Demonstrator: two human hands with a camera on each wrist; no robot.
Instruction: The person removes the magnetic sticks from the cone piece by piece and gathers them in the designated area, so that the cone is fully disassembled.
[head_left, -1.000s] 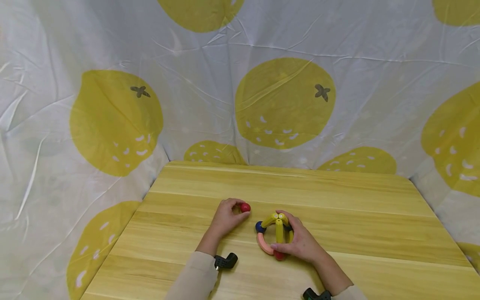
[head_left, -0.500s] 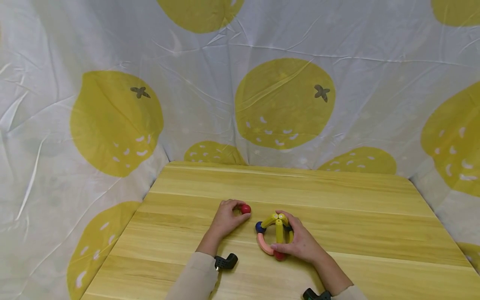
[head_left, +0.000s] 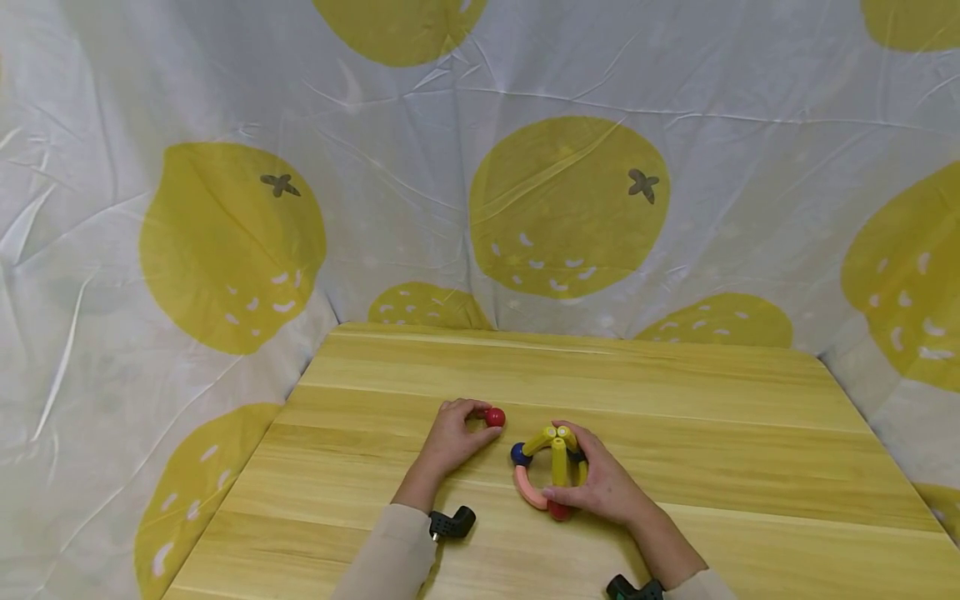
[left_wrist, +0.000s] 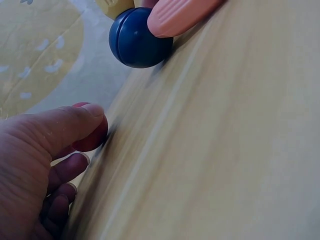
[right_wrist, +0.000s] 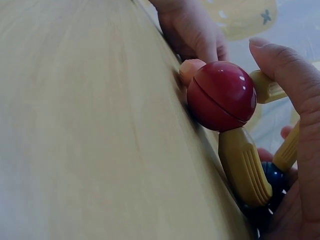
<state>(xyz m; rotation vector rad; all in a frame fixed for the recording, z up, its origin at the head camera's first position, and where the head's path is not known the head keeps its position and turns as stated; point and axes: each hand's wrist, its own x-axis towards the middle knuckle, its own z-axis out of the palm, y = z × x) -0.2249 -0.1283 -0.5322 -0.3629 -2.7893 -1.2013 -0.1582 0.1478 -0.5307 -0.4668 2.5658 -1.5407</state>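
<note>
My left hand [head_left: 448, 440] pinches a loose red ball [head_left: 496, 417] between thumb and fingers, low on the tabletop. In the left wrist view the thumb covers part of this ball [left_wrist: 96, 136]. My right hand [head_left: 606, 483] holds a frame of magnetic rods and balls standing on the table. Its yellow rods [head_left: 558, 463] lean together at the top, their pale ends showing. Around the base are a blue ball [head_left: 521, 453], a curved pink rod [head_left: 528, 489] and a red ball [right_wrist: 220, 95], with a curved yellow rod [right_wrist: 245, 167] joined to it. Fingers hide the frame's far right side.
The wooden table [head_left: 375, 358] carries both hands' work near its middle. Behind it hangs a pale cloth [head_left: 405, 200] printed with yellow lemons. Black camera mounts [head_left: 452, 523] sit at the wrists.
The loose red ball has shifted slightly to the right, toward the frame, with the left fingertips on it. My right hand and the frame look unmoved.
</note>
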